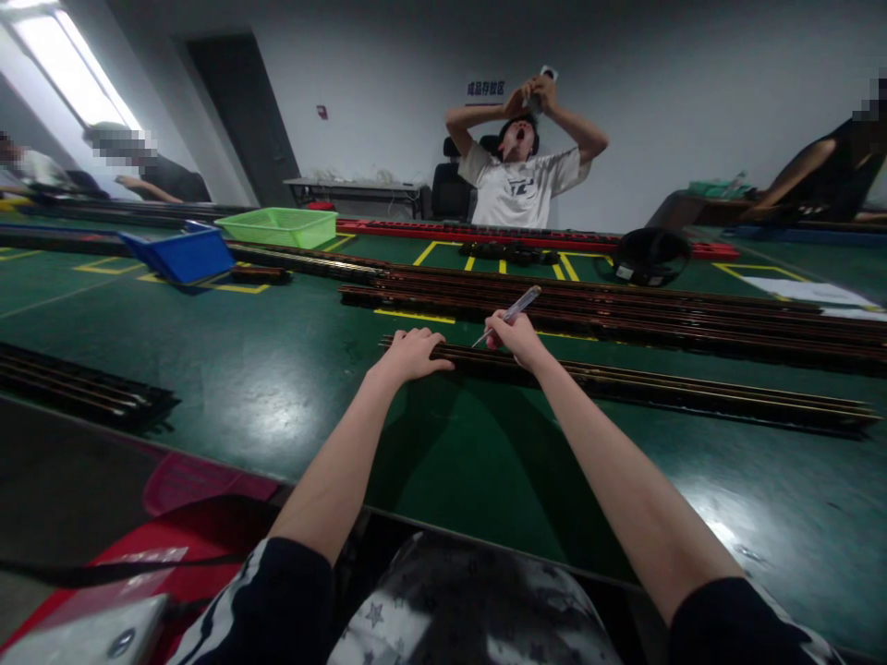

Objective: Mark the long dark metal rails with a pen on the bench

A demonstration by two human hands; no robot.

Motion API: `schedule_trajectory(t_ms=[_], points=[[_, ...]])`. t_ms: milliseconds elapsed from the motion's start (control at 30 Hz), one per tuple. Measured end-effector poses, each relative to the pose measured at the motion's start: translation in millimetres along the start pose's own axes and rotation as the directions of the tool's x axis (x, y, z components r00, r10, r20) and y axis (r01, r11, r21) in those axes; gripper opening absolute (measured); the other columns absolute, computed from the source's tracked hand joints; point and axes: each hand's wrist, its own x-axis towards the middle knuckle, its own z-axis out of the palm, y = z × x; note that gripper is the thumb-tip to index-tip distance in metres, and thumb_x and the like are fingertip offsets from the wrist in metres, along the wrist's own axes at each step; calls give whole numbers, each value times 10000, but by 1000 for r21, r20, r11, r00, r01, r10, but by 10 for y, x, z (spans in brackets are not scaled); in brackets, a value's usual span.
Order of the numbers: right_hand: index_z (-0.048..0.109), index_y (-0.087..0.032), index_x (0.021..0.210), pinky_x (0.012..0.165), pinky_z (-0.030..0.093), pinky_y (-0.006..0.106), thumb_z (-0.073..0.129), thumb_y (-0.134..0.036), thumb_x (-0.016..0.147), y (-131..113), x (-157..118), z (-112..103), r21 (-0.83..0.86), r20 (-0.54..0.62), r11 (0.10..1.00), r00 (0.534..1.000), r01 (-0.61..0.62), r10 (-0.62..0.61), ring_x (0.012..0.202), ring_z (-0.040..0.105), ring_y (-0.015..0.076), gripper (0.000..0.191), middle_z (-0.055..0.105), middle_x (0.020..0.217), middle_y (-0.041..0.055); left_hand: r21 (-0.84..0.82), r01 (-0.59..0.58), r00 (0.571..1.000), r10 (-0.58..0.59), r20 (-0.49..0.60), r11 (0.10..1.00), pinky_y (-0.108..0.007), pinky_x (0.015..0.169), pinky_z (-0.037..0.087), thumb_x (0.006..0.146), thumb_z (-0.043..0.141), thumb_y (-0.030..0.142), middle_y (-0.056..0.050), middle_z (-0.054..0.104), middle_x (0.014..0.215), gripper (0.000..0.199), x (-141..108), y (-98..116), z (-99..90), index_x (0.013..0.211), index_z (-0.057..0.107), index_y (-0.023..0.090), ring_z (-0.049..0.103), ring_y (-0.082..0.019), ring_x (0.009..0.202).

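Note:
A long dark rail with brass-coloured edges (693, 387) lies across the green table in front of me. My left hand (416, 354) rests on the rail's left end, fingers spread over it and thumb pointing right. In my right hand (513, 334) is a screwdriver with a clear handle (523, 302), held like a pen. Its thin tip points down and left to the rail, between my hands. Whether the tip touches the rail is too small to tell.
Beyond lies a bundle of long dark rails (624, 309), with a blue bin (181, 254), a green basket (277, 226) and a black round container (650, 257). More rails (76, 388) lie at left. A person (516, 185) sits opposite, arms raised; others sit at both sides.

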Motion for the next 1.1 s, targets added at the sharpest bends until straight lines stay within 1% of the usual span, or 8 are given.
schedule_trajectory(t_ms=[200,333,467,600,833,933,1100], points=[[519,-167,590,459,434,190,542,-150,810,21,1,-14,-2,39,999,998,41,-41,425,504,82,222,527,457,-22,-9,5,1000,-5,5,1000,-492,984,340,862,472,554,-144,573,1224,543,9,0,-9,1244,529,171,502,-317,1152],[522,-173,601,470,449,192,582,-198,802,23,14,-18,-54,42,997,998,51,-49,442,514,88,211,536,469,-18,-18,12,1000,-12,13,1000,-492,989,334,854,481,554,-139,574,1220,536,19,-15,-5,1232,539,178,498,-317,1157],[534,-171,620,499,466,201,590,-217,808,-3,4,-6,-96,89,993,994,69,-60,474,540,96,202,566,503,-11,-20,31,999,-31,10,999,-495,991,330,847,489,564,-125,577,1220,519,12,-60,-10,1214,550,201,503,-315,1146],[554,-163,636,504,454,195,576,-225,832,-46,-38,30,-134,126,984,987,116,-99,480,545,89,207,594,530,-4,-25,71,997,-70,36,997,-497,997,322,834,523,550,-117,577,1223,495,-7,-119,-38,1197,562,216,505,-319,1147],[594,-151,693,582,480,211,635,-237,809,-94,-92,78,-106,177,985,977,135,-115,531,569,90,150,636,578,4,-30,84,996,-83,34,996,-498,998,311,833,542,505,-97,601,1188,421,-38,-212,-56,1156,580,238,517,-299,1132],[597,-151,701,596,481,212,630,-224,816,-109,-106,81,-101,190,986,975,132,-111,543,574,89,140,641,588,4,-32,84,996,-83,29,996,-496,1001,308,836,541,489,-102,604,1199,421,-38,-223,-49,1170,577,235,514,-300,1143],[593,-150,696,591,476,206,610,-201,826,-113,-110,75,-89,189,989,977,116,-98,543,577,88,141,638,581,3,-48,64,998,-62,33,997,-525,1044,240,839,554,460,-103,585,1263,443,-22,-194,-35,1221,560,237,472,-301,1207]])
